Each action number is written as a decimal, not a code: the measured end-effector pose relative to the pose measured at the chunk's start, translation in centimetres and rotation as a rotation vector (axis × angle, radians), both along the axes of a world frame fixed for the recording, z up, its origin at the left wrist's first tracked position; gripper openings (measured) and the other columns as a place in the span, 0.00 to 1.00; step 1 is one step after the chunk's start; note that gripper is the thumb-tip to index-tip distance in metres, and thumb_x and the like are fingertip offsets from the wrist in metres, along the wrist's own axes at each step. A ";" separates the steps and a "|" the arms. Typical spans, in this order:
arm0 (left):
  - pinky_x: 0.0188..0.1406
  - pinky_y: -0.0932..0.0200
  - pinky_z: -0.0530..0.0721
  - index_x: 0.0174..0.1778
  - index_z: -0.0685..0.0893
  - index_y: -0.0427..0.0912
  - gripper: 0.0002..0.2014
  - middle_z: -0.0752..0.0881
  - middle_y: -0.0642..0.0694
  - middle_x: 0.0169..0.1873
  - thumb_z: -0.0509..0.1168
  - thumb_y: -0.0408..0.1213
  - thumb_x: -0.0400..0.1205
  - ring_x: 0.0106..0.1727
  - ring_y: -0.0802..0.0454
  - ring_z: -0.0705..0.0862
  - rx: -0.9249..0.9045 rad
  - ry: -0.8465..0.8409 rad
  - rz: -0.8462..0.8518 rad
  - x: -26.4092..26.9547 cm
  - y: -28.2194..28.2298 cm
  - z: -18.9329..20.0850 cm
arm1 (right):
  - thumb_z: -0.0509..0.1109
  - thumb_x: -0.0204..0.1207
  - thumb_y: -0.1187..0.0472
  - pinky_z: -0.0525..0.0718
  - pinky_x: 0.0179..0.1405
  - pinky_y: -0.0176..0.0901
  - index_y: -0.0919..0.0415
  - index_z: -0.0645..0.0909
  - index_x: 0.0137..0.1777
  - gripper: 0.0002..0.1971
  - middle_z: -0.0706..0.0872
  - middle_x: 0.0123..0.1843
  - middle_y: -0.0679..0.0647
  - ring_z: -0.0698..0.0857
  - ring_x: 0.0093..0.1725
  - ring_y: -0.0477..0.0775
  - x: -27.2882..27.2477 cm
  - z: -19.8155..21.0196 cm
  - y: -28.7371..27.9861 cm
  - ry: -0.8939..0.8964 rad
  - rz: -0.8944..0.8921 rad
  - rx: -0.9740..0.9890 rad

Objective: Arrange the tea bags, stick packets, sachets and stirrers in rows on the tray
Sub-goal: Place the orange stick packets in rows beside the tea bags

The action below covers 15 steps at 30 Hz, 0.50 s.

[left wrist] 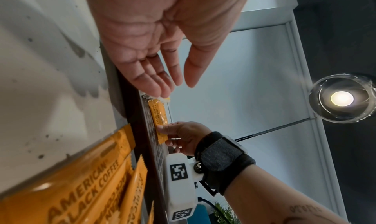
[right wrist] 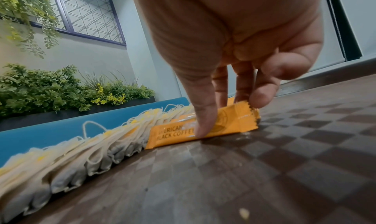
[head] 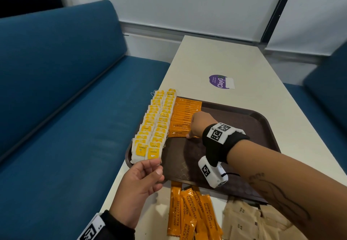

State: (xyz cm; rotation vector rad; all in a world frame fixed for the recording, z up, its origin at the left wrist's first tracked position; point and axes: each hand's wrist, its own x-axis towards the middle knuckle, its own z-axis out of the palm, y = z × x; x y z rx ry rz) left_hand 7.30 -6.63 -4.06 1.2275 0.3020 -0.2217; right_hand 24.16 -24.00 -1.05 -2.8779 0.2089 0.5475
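Observation:
A brown tray (head: 244, 123) holds two overlapping rows of yellow-tagged tea bags (head: 154, 127) along its left side. Beside them runs a row of orange stick packets (head: 185, 112). My right hand (head: 189, 135) pinches the nearest stick packet (head: 178, 134) of that row, which lies flat on the tray. In the right wrist view its thumb presses the stick packet (right wrist: 175, 134) from the front, with the fingers at the crimped end. My left hand (head: 155, 166) hovers at the tray's front left corner, fingers straight. Its fingertips (left wrist: 160, 90) touch the nearest tea bag.
Loose orange stick packets (head: 189, 211) lie on the white table (head: 216, 57) in front of the tray, with beige sachets (head: 249, 221) to their right. A purple sticker (head: 218, 81) sits beyond the tray. A blue bench (head: 65, 89) borders the table's left edge.

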 end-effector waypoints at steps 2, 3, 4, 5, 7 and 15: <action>0.32 0.61 0.85 0.51 0.85 0.39 0.09 0.87 0.42 0.41 0.66 0.25 0.78 0.38 0.50 0.85 -0.002 0.001 -0.001 0.0 0.0 -0.1 | 0.81 0.67 0.52 0.84 0.58 0.50 0.63 0.81 0.58 0.24 0.87 0.55 0.57 0.86 0.55 0.58 0.0 0.0 -0.1 0.001 -0.007 0.017; 0.32 0.61 0.85 0.51 0.85 0.39 0.09 0.87 0.42 0.41 0.66 0.25 0.78 0.38 0.50 0.85 -0.002 0.000 0.001 -0.1 0.0 -0.1 | 0.81 0.66 0.53 0.84 0.59 0.51 0.63 0.82 0.59 0.24 0.87 0.55 0.57 0.86 0.55 0.58 0.0 0.0 -0.1 0.002 -0.007 0.026; 0.33 0.60 0.85 0.51 0.85 0.40 0.09 0.87 0.42 0.41 0.66 0.25 0.77 0.38 0.50 0.85 -0.001 0.000 0.001 -0.1 0.0 -0.1 | 0.81 0.66 0.54 0.84 0.60 0.53 0.63 0.81 0.59 0.24 0.86 0.56 0.57 0.86 0.56 0.59 0.0 0.0 -0.1 0.004 -0.008 0.032; 0.33 0.60 0.85 0.52 0.85 0.40 0.10 0.87 0.42 0.41 0.66 0.25 0.77 0.38 0.50 0.85 0.000 0.001 0.001 -0.1 0.0 -0.1 | 0.81 0.66 0.54 0.83 0.61 0.54 0.63 0.81 0.59 0.24 0.86 0.56 0.58 0.85 0.56 0.59 0.0 0.0 -0.1 0.006 -0.005 0.034; 0.34 0.59 0.84 0.52 0.85 0.39 0.10 0.86 0.42 0.42 0.66 0.25 0.77 0.38 0.50 0.85 -0.002 0.002 0.001 -0.1 0.0 -0.1 | 0.81 0.66 0.54 0.83 0.61 0.54 0.62 0.81 0.60 0.24 0.86 0.56 0.57 0.85 0.56 0.59 0.0 0.1 -0.2 0.009 0.000 0.031; 0.35 0.59 0.85 0.51 0.85 0.40 0.09 0.87 0.43 0.41 0.66 0.25 0.78 0.39 0.50 0.85 0.003 0.002 0.009 -0.2 0.1 0.2 | 0.80 0.66 0.50 0.83 0.51 0.47 0.64 0.80 0.58 0.25 0.83 0.48 0.55 0.85 0.52 0.58 0.0 0.2 -0.1 0.028 -0.005 -0.051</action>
